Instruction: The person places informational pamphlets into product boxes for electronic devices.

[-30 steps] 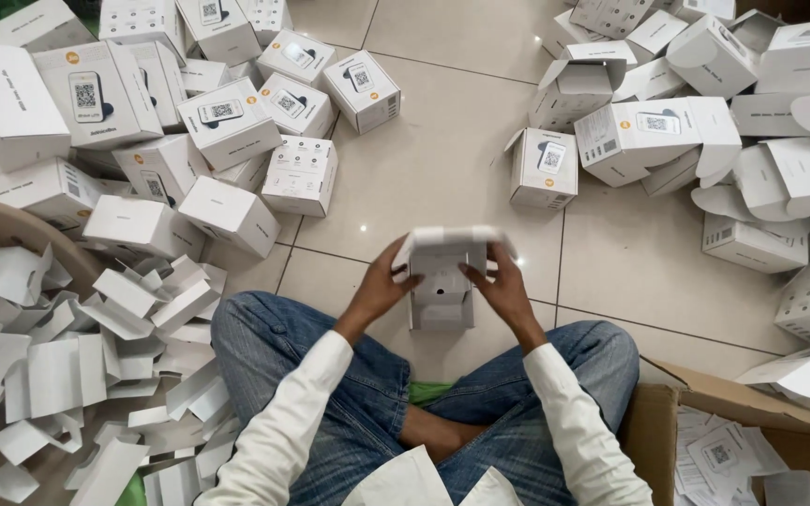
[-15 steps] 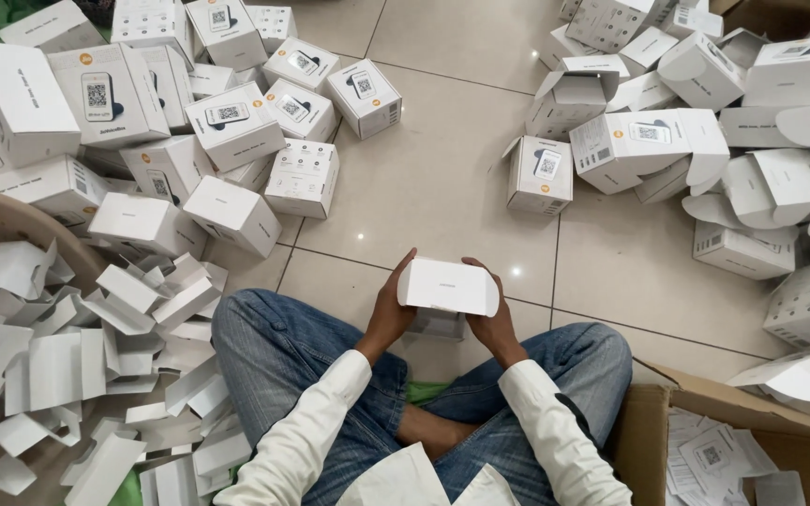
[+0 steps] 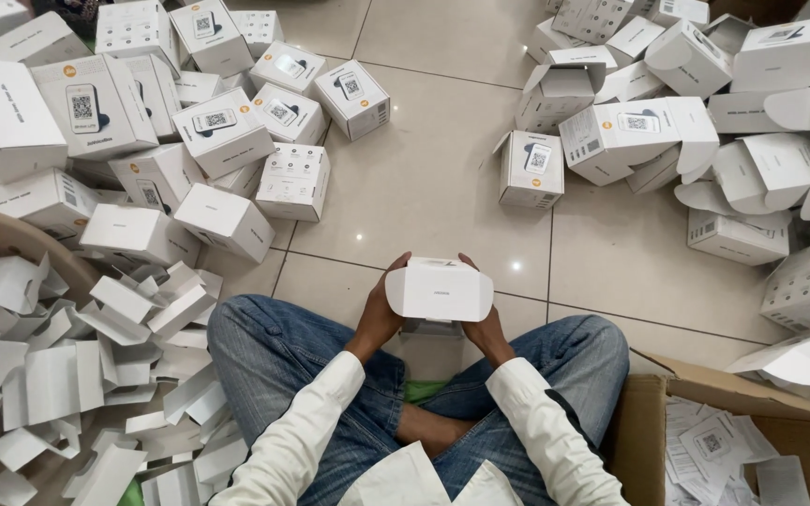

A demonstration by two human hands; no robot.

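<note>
Both hands, left hand (image 3: 379, 319) and right hand (image 3: 486, 328), clasp my small white box (image 3: 439, 290) above crossed legs; beyond, white box heaps (image 3: 189, 131) ring the tiled floor (image 3: 424, 187), cardboard carton (image 3: 705, 394) beside my right knee.

The small white box (image 3: 439, 289) held at the frame's centre is matt, smooth paperboard. The closed boxes (image 3: 222, 131) at upper left and the open ones (image 3: 761, 169) at upper right share that card, with printed labels. The folded inserts (image 3: 124, 328) at lower left are plain white card. The floor (image 3: 433, 178) is glossy beige tile, showing light spots. The carton (image 3: 644, 422) at lower right is rough brown corrugated cardboard holding paper leaflets (image 3: 714, 445). The jeans (image 3: 274, 347) are blue denim; the sleeves (image 3: 307, 426) are white cloth.
</note>
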